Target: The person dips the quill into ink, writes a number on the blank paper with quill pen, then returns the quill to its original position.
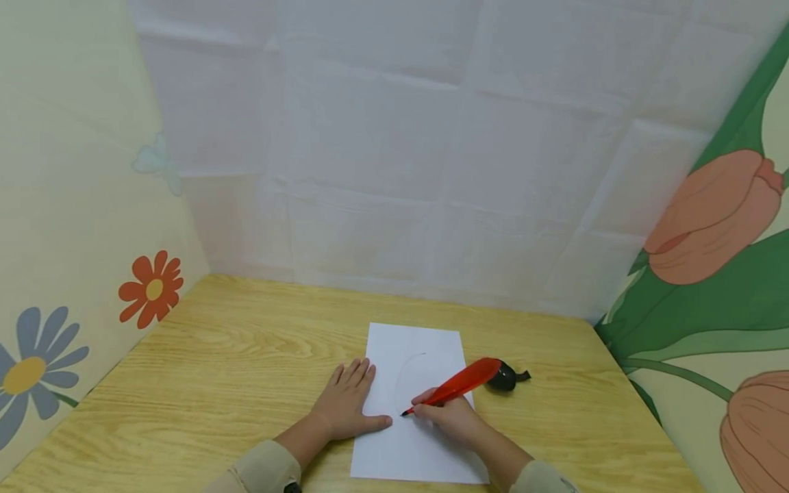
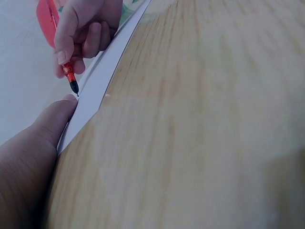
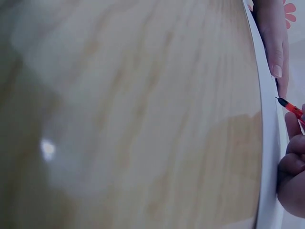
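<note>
A light wooden desk (image 1: 216,370) with a plain grain fills the lower part of the head view. It stands in a corner made of three panels: a creased white sheet wall (image 1: 394,150) behind, a cream panel printed with an orange flower (image 1: 151,288) and a grey-blue daisy on the left, and a panel with large salmon tulips (image 1: 715,216) on green stems on the right.

A white rectangular sheet of paper (image 1: 425,342) lies flat near the front edge of the desk, its long side running away from the person. A faint curved pencil-thin line shows on it, too pale to follow fully. Just beside the paper's right edge rests a small black rounded object (image 1: 505,376) with a short tail; what it is cannot be made out. Both wrist views are blurred and show mostly desk grain, with the paper only as a thin white strip at the edge. The forearms are cut off at the beige sleeves.

The left hand (image 1: 348,407) lies palm down, fingers straight and relaxed, pressing on the paper's left edge, thumb pointing toward the pen tip. The right hand (image 1: 453,418) rests on the paper, its fingers curled round a red feather-shaped pen (image 1: 465,381), whose dark tip touches the sheet close to the left thumb.
</note>
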### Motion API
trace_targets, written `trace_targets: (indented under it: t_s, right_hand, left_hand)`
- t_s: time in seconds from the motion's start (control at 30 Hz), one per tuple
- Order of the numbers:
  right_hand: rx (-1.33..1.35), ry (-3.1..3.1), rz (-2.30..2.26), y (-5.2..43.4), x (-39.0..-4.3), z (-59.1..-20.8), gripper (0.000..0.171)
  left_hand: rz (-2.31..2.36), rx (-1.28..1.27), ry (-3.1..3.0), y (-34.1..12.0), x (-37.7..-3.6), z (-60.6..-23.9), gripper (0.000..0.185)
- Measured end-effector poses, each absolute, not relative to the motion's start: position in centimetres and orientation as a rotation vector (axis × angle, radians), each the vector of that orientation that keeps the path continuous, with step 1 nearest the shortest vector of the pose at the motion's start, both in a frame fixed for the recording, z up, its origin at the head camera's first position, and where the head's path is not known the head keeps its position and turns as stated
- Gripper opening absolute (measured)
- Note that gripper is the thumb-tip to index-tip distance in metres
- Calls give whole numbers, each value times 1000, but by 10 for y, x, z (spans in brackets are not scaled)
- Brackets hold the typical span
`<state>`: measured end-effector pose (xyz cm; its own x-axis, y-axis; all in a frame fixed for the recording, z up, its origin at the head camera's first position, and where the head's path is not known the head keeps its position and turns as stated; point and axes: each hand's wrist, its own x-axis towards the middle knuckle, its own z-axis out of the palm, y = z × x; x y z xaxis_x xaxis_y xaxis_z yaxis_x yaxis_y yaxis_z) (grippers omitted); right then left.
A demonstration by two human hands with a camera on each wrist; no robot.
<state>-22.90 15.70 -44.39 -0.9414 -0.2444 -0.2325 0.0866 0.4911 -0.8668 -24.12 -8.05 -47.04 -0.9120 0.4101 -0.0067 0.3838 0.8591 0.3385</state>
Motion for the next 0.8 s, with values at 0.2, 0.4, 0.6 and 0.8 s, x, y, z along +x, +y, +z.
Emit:
trace_targets:
  t_s: [0.2, 0.4, 0.6, 0.8]
  right_hand:
    - [-131, 2408, -1413, 159, -226, -443, 23]
    - [-136, 2406, -1424, 161, -225, -444, 24]
    - [-156, 2398, -1433, 164, -224, -442, 25]
    - [-154, 2390, -1446, 166, -222, -440, 25]
  left_hand:
    - [518, 636, 2955, -81, -242, -472, 108]
    - [525, 639, 2963, -81, -243, -473, 108]
    - [527, 626, 2950, -81, -243, -470, 108]
    - [517, 615, 2953, -80, -244, -470, 109]
